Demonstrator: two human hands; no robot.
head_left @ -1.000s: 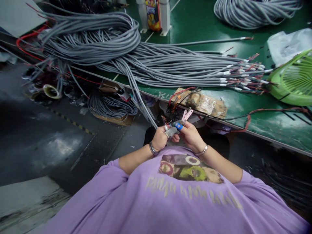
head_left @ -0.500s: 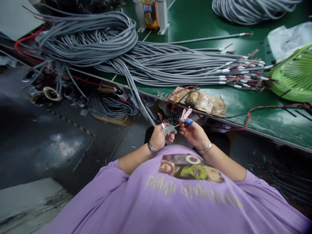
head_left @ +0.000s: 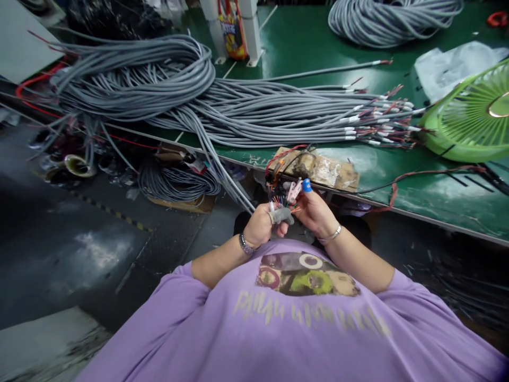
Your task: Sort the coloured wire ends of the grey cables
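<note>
Big green table (head_left: 294, 40) here with a heap of gray cable (head_left: 270, 111) on it, lime-green fan (head_left: 457, 124) at the right end. Some cables (head_left: 235, 188) drop off the near edge to the left hand (head_left: 259, 226), which grips them. The right hand (head_left: 317, 213), just beside, holds a pink clip (head_left: 294, 191); skinny colored wires (head_left: 280, 201) poke out between.

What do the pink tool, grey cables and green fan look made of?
Pink tool: plastic or painted metal, too small to tell; evenly pale.
Grey cables: probably satin plastic sheathing, given soft highlights.
Green fan: likely moulded plastic, slightly shiny, with fine uniform ribs.
</note>
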